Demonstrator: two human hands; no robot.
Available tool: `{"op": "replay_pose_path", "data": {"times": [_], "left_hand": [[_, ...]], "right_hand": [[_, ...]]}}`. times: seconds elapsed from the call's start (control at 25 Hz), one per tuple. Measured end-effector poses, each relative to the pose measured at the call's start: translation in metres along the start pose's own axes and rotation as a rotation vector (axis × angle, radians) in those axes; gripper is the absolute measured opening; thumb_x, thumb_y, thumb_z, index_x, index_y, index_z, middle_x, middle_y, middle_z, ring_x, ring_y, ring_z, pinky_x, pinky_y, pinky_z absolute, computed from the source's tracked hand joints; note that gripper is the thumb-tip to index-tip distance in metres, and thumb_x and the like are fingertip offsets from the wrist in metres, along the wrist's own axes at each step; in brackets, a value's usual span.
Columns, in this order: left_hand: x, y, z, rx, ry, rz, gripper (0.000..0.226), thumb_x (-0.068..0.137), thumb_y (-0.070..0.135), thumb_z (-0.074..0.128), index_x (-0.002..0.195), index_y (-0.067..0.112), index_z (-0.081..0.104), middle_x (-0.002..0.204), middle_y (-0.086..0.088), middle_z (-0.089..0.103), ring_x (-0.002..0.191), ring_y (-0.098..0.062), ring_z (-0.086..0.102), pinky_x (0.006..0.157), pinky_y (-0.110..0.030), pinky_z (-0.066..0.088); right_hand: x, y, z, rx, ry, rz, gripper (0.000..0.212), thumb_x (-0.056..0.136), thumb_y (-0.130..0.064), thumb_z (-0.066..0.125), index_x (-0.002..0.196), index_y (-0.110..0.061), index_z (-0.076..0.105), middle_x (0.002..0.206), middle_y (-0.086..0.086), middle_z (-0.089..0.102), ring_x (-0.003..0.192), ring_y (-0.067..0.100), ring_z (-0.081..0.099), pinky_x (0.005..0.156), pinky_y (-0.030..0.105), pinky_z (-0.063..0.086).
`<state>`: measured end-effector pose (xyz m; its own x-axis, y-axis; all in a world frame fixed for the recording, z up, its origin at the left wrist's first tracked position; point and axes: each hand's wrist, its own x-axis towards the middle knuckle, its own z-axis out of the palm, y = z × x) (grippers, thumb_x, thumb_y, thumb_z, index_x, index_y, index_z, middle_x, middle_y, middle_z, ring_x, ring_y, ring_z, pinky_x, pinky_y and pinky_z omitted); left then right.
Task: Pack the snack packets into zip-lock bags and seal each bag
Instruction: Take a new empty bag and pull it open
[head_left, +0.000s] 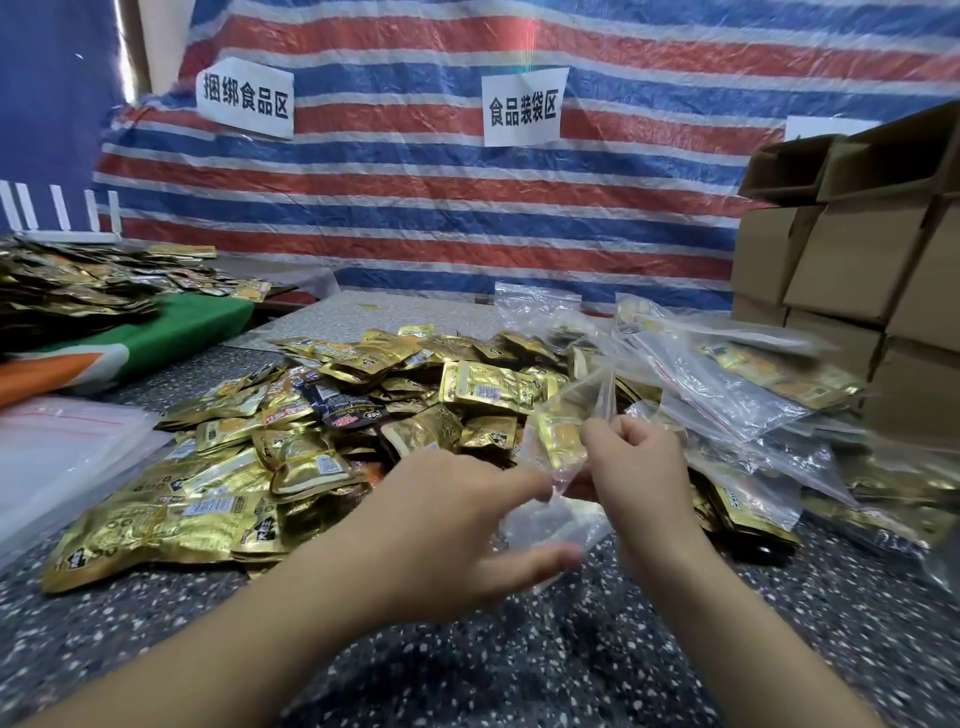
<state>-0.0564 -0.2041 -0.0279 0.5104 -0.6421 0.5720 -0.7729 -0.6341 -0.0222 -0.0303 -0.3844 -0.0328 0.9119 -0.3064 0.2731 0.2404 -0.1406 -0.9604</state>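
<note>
I have a clear zip-lock bag (558, 467) held up between my two hands, just above the speckled dark bench (519, 649). My right hand (639, 467) is curled closed on the bag's upper part, fingers bunched round the plastic, while my left hand (447, 525) has its forefinger and thumb spread, the forefinger tip meeting the bag's edge close to my right hand; whether the left is truly pinching the plastic I cannot tell, as the picture is blurred there. Inside the bag I can see one gold snack packet (558, 436) showing through the film. Right behind my hands lies a big heap of loose gold snack packets (311, 447), spread across the bench from the left to the middle, with a few dark packets (348, 405) mixed in near its centre. To my right sits a pile of filled bags (753, 395), clear plastic with gold packets in them, and beyond it stacked cardboard boxes (852, 270). At my left lies a flat stack of empty bags (62, 447) with a red zip line, and further back a green and orange cloth (156, 338) beside another spread of packets (72, 291). A striped red, white and blue tarpaulin (415, 208) hangs behind, bearing white paper signs (523, 106).
</note>
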Motion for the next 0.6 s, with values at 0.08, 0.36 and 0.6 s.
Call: {"op": "replay_pose_path", "data": {"times": [0.08,0.36,0.6], "left_hand": [[-0.001,-0.001,0.007,0.039,-0.055,-0.080,0.043,0.091,0.068,0.030,0.099,0.033,0.054,0.060,0.017,0.046,0.054,0.004,0.042,0.056,-0.024,0.043],[0.005,-0.033,0.002,-0.251,0.296,-0.336,0.061,0.096,0.059,0.028,0.054,0.020,0.048,0.048,0.009,0.046,0.043,-0.008,0.041,0.044,-0.028,0.034],[0.003,-0.048,-0.002,-0.435,0.462,-0.358,0.065,0.094,0.053,0.039,0.042,0.014,0.040,0.038,-0.002,0.040,0.033,-0.018,0.041,0.038,-0.028,0.026]], "right_hand": [[0.000,-0.002,0.000,0.063,-0.013,0.045,0.018,0.088,-0.012,0.057,0.070,-0.008,0.054,0.067,0.022,0.057,0.060,0.034,0.066,0.059,0.040,0.058],[0.007,-0.014,-0.012,0.289,0.088,0.051,0.038,0.097,-0.026,0.041,0.062,-0.013,0.049,0.043,-0.001,0.054,0.047,0.019,0.062,0.049,0.028,0.050],[0.050,0.001,-0.030,-0.127,0.220,0.130,0.025,0.095,-0.016,0.047,0.081,-0.002,0.064,0.085,0.016,0.067,0.072,0.023,0.057,0.068,0.038,0.047]]}}
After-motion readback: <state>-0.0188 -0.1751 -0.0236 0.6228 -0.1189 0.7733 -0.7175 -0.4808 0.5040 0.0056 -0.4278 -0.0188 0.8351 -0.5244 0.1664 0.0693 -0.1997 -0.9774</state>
